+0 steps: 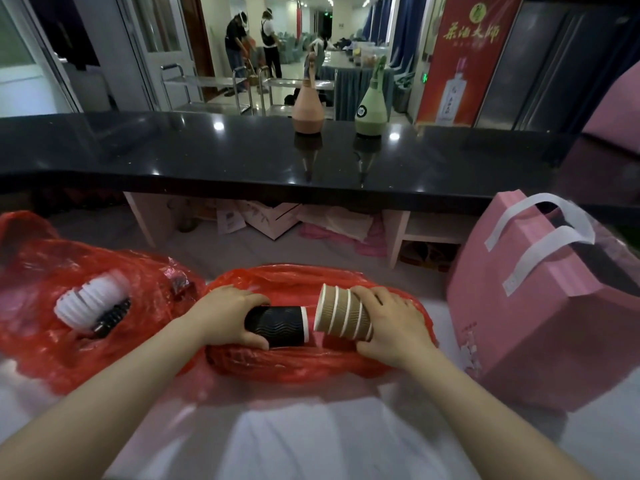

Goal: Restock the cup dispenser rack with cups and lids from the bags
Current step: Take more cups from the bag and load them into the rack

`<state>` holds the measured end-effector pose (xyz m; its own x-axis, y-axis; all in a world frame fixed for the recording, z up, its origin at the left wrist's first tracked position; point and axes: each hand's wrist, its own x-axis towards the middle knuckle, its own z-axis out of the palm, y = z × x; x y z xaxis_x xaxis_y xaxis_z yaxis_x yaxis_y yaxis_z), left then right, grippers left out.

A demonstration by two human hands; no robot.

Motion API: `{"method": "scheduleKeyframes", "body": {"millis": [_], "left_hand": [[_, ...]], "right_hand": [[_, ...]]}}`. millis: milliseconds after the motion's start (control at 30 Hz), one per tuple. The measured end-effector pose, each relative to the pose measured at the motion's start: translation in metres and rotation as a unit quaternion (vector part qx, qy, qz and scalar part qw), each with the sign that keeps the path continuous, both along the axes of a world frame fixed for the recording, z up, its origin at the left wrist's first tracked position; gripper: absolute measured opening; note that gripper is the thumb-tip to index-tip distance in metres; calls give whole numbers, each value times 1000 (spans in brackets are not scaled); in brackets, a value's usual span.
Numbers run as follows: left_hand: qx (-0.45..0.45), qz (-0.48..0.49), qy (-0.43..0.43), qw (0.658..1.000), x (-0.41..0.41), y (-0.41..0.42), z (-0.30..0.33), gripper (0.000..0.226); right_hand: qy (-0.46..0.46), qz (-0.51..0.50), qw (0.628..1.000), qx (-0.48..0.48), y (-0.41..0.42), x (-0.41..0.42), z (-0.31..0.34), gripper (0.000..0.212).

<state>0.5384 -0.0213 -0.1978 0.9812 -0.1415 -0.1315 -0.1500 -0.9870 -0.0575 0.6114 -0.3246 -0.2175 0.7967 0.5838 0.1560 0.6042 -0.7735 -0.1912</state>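
grey counter [277, 427], red bag [294, 362] w/ black cup [277, 325], brown cups [343, 315]

The left hand [228, 315] grips a black cup [277, 325] lying on its side, and the right hand [391, 323] grips a nested stack of brown cups [343, 315], rims nearly meeting over an open red bag [304, 362]. At nine o'clock a second red bag [38, 268] holds white lids [91, 303] and black lids [112, 315]. A pink bag [540, 306] stands at three o'clock, and two bottles [308, 109] sit on the black counter [173, 150] at twelve.

Cups lying over the middle bag [277, 362]

Lids [90, 304] sitting in the left bag [41, 258]; gift bag [540, 306] standing right; counter [207, 157] running behind.
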Motion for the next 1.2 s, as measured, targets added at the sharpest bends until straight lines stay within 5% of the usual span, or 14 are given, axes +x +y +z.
{"method": "scheduleKeyframes", "body": {"millis": [167, 333, 433, 567, 667, 800, 933, 1000, 1100, 1200], "left_hand": [[151, 128, 165, 966, 10, -39, 4, 106], [162, 126, 117, 972, 6, -49, 1, 81], [74, 101, 62, 990, 5, -39, 3, 75], [-194, 67, 49, 977, 2, -10, 9, 80], [-406, 81, 14, 910, -2, -2, 9, 71], [-578, 144, -77, 799, -1, -2, -2, 58], [-755, 210, -86, 615, 1, -10, -9, 65], [-792, 228, -78, 561, 3, -13, -8, 77], [-816, 248, -86, 516, 6, -14, -5, 72], [-807, 231, -102, 534, 7, -16, -1, 81]], "right_hand": [[61, -57, 990, 117, -6, 3, -4, 87], [75, -56, 990, 106, -20, -4, -16, 86], [69, -63, 991, 98, -22, -4, -19, 86], [89, -79, 986, 117, -25, -2, -16, 86], [101, -82, 981, 141, -27, 0, -15, 83], [108, -79, 975, 175, -24, 0, -12, 81], [96, -88, 969, 210, -18, -3, -9, 79], [99, -87, 962, 239, -15, -4, -7, 77], [106, -83, 961, 243, -13, -2, -5, 78], [82, -51, 986, 134, -15, -1, -5, 85]]}}
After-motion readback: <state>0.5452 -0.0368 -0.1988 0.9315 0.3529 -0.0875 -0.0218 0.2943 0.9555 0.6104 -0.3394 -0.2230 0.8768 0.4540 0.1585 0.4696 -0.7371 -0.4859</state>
